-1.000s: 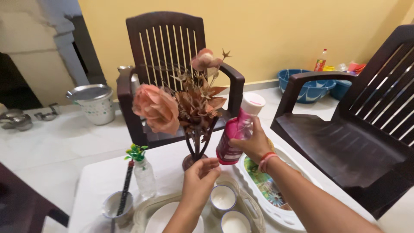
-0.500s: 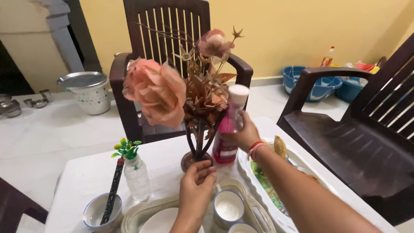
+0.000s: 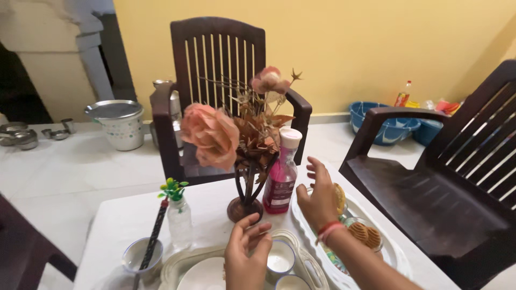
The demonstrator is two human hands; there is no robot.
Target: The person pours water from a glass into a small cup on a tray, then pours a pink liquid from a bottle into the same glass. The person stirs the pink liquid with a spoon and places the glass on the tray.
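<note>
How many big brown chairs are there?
2. One chair stands behind the table, past the flowers. The other chair is on the right. A dark edge at bottom left may be a third, but it is cut off.

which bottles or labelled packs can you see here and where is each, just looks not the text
Pink bottle: upright on the white table, beside the flower stand, just off the right hand; slim, clear with pink liquid, white cap, dark pink label.
Clear bottle: on the table left of the left hand; small, no label seen, green plastic sprig on top.
Orange bottle: on the floor by the yellow wall, behind the blue tubs; red label, pale cap.
</note>
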